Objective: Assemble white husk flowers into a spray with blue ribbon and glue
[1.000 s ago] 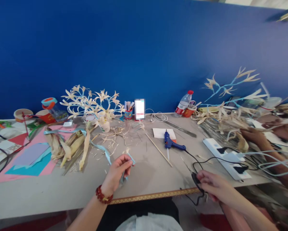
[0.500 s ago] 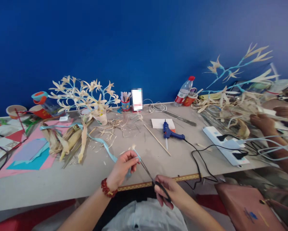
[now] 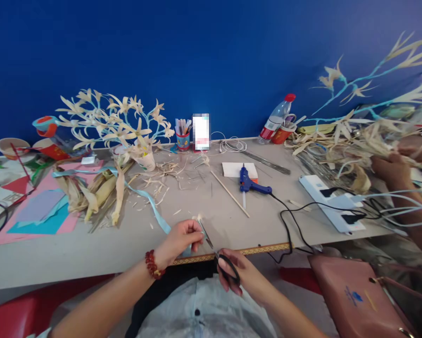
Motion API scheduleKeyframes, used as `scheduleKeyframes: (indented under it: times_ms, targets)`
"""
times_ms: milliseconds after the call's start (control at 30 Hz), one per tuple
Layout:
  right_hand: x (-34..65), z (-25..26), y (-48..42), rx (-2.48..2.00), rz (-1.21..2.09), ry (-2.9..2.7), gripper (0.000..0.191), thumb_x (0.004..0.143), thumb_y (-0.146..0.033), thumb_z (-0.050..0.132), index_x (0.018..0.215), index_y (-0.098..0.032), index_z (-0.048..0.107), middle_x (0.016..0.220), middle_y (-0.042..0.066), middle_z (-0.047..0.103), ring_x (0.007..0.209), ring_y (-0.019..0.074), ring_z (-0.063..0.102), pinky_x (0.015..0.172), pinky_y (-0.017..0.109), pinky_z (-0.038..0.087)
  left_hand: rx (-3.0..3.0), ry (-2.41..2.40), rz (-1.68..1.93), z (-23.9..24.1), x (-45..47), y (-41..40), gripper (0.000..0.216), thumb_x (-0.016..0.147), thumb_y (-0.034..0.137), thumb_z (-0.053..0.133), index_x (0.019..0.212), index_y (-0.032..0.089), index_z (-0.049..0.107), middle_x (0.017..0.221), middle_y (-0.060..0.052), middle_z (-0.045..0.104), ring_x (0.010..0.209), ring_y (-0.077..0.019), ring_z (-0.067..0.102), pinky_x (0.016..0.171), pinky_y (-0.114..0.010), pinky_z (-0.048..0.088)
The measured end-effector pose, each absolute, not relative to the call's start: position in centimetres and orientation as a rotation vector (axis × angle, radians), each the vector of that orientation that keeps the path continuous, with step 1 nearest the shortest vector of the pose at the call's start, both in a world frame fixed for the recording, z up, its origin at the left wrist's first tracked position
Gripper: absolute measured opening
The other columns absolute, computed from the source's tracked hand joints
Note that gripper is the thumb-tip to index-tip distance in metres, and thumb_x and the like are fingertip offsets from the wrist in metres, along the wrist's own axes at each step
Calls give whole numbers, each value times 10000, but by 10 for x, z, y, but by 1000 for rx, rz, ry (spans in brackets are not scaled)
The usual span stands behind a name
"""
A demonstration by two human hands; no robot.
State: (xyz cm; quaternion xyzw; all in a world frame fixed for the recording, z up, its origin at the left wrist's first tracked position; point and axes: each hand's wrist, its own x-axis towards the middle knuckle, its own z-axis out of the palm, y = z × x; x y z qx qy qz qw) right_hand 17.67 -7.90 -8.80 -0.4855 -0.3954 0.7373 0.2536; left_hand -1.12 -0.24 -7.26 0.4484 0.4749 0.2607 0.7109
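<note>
Near the table's front edge, my left hand pinches a light blue paper strip, which trails back across the tabletop to the left. A small pale husk piece pokes out just above those fingertips. My right hand grips a pair of scissors by the black handles, low in front of my body. Their blades point up and left, with the tips close beside my left fingers. Whether the blades touch the strip I cannot make out.
A blue glue gun rests by a thin wooden stick. Corn husks and a cup of husk flowers stand left. At right are a power strip, a red-capped bottle and another person's hand among husks.
The scissors and my right hand have shifted slightly left and up, nearer my left hand. The view has tilted a little, and the other person's hands at right have moved among the husks.
</note>
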Motion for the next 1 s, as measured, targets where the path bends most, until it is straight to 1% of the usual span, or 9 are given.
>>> scheduleKeyframes:
  times_ms: [267,400,567,767,1000]
  targets:
    - [178,-90,-73,-1351,2026,-1097,556,715,-732,575,721,-207,389,465,-57,565,261,23,303,298,175,147,1015,1075,510,-80,-13,0,159,684,271,663,691,155,554,592,5,647,402,-73,501,456,-213,349]
    - [179,-91,-73,-1317,2036,-1081,530,746,-701,573,716,-198,409,459,-61,553,262,18,289,295,172,146,1011,1070,492,-80,-13,0,179,682,286,674,694,154,554,591,3,652,402,-73,499,462,-215,353]
    - [180,-89,-73,-1290,2043,-1074,504,780,-671,559,705,-196,408,456,-69,536,270,10,242,304,181,114,1004,1067,488,-79,-14,2,196,679,305,685,684,155,559,587,4,649,398,-72,494,467,-218,346]
    - [177,-90,-74,-1333,2033,-1034,564,698,-733,595,671,-217,368,379,-100,465,269,19,216,295,181,122,1002,1090,493,-79,-13,3,198,669,304,687,678,150,564,564,16,624,379,-64,480,442,-209,306]
    - [175,-99,-78,-1340,1986,-1033,595,664,-767,596,650,-219,364,345,-113,395,273,25,251,303,177,135,991,1087,498,-76,-13,3,210,663,310,693,656,152,556,555,16,617,375,-61,473,433,-204,297]
